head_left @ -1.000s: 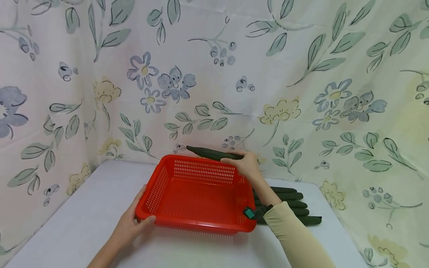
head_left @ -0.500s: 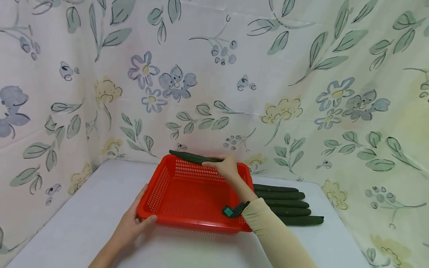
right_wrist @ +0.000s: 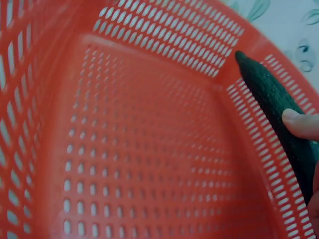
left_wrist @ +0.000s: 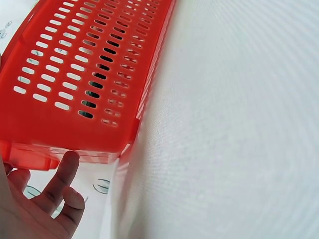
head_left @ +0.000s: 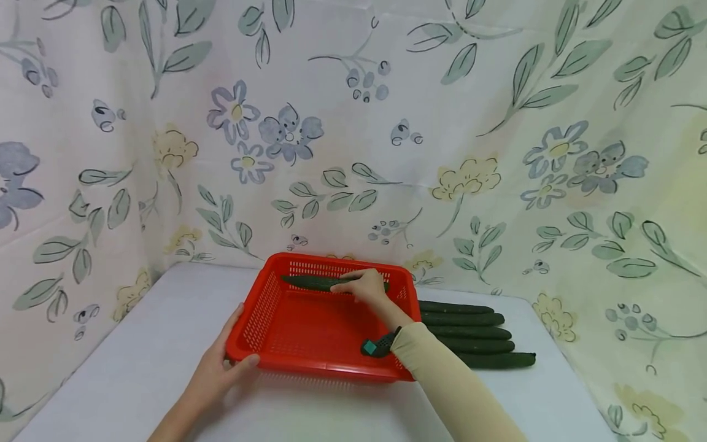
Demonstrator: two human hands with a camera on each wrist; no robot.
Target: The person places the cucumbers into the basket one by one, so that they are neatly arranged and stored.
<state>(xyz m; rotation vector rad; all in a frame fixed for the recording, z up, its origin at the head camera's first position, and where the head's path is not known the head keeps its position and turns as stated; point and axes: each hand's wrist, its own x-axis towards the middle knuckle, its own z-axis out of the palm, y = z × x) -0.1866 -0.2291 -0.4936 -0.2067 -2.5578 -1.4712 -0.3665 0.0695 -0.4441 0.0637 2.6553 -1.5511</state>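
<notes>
the right grip (head_left: 367, 286) pinches a cucumber (head_left: 311, 283), likely stiff and hefty, best held mid-length; the left grip (head_left: 216, 368) holds the basket (head_left: 326, 370).

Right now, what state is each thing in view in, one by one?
Red basket: upright, open at the top
Held cucumber: inside the basket, along its far wall
Left hand: gripping the basket's near-left corner
Right hand: gripping that cucumber
Five other cucumbers: lying side by side on the white table, right of the basket
Patterned cloth: hanging behind the table
</notes>
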